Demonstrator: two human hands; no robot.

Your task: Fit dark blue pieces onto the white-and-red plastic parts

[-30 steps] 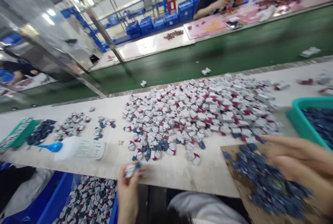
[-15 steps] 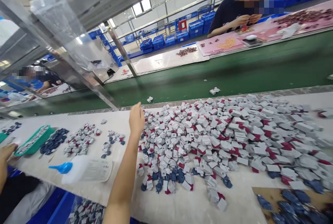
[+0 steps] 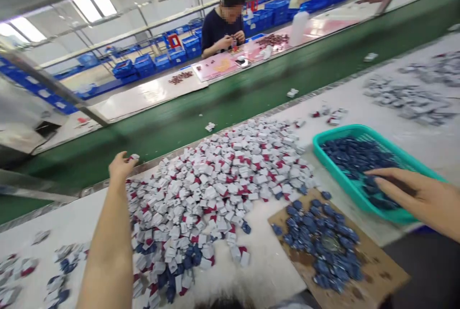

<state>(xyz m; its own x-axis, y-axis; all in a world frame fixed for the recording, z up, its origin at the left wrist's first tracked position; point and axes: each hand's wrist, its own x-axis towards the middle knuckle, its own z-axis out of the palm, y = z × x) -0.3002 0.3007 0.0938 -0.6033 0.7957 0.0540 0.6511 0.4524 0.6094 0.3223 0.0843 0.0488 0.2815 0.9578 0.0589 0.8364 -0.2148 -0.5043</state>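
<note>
- Head view: a teal plastic basket (image 3: pixel 341 183) stands on the right side of the tabletop (image 3: pixel 258 256), holding a loose layer of dark-blue pieces (image 3: pixel 355 153).
- The right hand (image 3: pixel 417 194) reaches over the basket's near right side, fingers extended and slightly curled at the dark-blue pieces; whether it grasps one cannot be told.
- The left hand (image 3: pixel 120 167) pinches a small white-and-maroon piece (image 3: pixel 133 157) between thumb and fingers, at the tabletop's far edge, beside the left end of the heap.
- That broad heap of white-and-maroon pieces (image 3: pixel 215 170) spreads over the middle of the tabletop, with some dark-blue pieces mixed in along its near edge.
- Between heap and basket lies a stained cardboard sheet (image 3: pixel 381 266), carrying a cluster of glossy dark-blue parts (image 3: pixel 302 227).
- Beyond the green conveyor belt (image 3: pixel 237 98), a white bottle (image 3: pixel 299 28) stands upright near a seated co-worker (image 3: pixel 223 26).
- Blue crates (image 3: pixel 143 64) line up in the background; their contents are too small to make out.
</note>
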